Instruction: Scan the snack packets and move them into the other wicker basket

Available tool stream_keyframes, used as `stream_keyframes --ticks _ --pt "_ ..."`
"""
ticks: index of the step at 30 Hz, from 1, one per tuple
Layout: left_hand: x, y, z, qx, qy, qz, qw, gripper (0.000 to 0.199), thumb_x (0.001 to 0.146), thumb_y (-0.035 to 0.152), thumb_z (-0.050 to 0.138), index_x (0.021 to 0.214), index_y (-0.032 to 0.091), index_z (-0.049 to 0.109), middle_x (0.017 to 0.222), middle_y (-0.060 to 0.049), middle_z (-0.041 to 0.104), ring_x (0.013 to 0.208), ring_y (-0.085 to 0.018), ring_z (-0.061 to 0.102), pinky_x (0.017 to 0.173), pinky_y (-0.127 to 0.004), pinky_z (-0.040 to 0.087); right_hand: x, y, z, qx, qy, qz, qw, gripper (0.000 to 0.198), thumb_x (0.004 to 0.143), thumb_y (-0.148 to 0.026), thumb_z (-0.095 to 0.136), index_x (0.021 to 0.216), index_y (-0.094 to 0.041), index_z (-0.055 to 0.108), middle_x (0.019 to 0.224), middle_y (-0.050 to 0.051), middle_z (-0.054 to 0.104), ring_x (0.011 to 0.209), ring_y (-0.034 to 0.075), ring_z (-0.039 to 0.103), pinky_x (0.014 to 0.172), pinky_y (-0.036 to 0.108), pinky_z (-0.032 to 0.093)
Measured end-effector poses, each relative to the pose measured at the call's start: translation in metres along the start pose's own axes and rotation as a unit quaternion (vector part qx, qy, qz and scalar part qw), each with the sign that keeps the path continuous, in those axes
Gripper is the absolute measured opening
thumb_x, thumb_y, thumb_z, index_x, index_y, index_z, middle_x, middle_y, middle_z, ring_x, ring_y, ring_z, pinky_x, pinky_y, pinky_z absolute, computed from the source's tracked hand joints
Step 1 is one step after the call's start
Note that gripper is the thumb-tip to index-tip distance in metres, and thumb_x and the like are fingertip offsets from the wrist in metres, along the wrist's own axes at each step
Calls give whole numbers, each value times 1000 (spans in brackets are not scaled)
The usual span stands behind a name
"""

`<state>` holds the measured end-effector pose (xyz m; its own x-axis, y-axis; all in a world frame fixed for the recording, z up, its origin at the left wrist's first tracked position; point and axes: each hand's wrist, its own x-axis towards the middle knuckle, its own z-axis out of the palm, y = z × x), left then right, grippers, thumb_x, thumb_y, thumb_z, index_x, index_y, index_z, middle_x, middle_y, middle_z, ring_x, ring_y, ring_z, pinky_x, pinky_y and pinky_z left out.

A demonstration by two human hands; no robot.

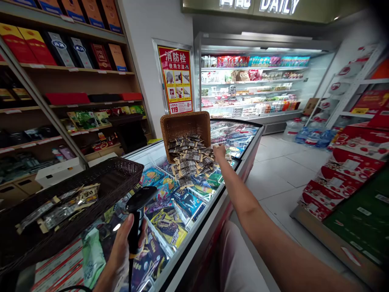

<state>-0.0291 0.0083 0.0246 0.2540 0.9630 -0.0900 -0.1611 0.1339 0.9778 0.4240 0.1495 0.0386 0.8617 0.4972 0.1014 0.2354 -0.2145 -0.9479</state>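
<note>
Scanner point(136, 217) black; light-brown woven basket point(182, 125); dark-brown woven basket point(117, 178); packets point(193, 156) tan, brown.

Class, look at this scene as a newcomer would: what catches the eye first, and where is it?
First comes the tan wicker basket tipped toward the viewer at mid-picture, its small wrapped packets spilling over the chest freezer, with the right hand at the pile's right edge. Nearer, the left hand grips a black handheld scanner. Behind, a red-and-yellow fire hydrant poster hangs on the wall.
</note>
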Motion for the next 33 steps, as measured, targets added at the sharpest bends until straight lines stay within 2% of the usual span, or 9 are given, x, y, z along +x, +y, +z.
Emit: stream_keyframes --ticks 4,7,10,13,17,21,26,29,33 --pt "2 -6 -3 7 -3 4 1000 60 78 75 69 98 19 64 48 7 44 41 -9 34 41 -20 29 2 10 0 -37 10 12 999 21 84 -17 69 104 -9 69 134 28 59 137 40 48 108 49 41" --pt "5 -10 -6 13 -1 -4 1000 60 79 77 66 90 18 63 46 6 45 38 -9 35 40 -21 28 -18 9 10 -43 46 -26 998 19 85 -20 66 104 -16 69 153 21 43 148 40 31 117 60 32" --pt "7 -15 -7 9 2 3 1000 61 77 78 68 86 18 61 47 6 46 37 -9 38 38 -21 28 -55 -10 36 -4 62 -150 987 15 87 -21 62 100 -21 68 148 17 46 146 37 34 118 64 31" --pt "9 -19 -6 2 21 11 1000 60 76 76 69 89 19 60 52 7 51 35 -8 38 35 -21 27 -111 -49 82 63 -27 -312 947 9 86 -19 62 92 -21 69 128 15 56 135 34 45 118 61 33" --pt "8 -22 -5 -34 23 -3 999 59 79 74 68 98 20 59 56 8 54 36 -7 38 37 -20 29 -216 -116 162 123 -326 -422 837 4 84 -20 66 85 -22 70 102 9 64 109 29 61 106 48 48" --pt "8 -25 -9 -27 25 -24 999 62 75 81 65 89 21 55 50 9 48 35 -8 38 36 -22 27 -316 -168 240 -58 -496 -519 694 6 80 -20 72 85 -22 71 95 8 71 98 31 67 90 45 54" --pt "10 -33 -12 -9 16 -24 1000 61 76 81 65 84 22 52 59 6 57 34 -6 40 36 -22 27 -379 -184 310 -240 -529 -603 546 37 63 -3 74 94 -22 69 107 9 74 102 28 69 87 39 55" --pt "15 -38 -14 -20 -2 -20 1000 65 74 85 63 85 22 51 60 6 57 32 -7 40 34 -23 26 -387 -174 327 -245 -517 -649 502 22 71 -4 68 82 -22 65 95 5 72 100 26 68 93 43 54" --pt "19 -41 -14 -25 2 -24 999 70 66 89 65 82 23 50 60 6 56 30 -7 40 32 -24 24 -375 -167 327 -143 -542 -695 450 21 70 -4 67 73 -23 58 86 1 68 102 22 66 98 40 51"
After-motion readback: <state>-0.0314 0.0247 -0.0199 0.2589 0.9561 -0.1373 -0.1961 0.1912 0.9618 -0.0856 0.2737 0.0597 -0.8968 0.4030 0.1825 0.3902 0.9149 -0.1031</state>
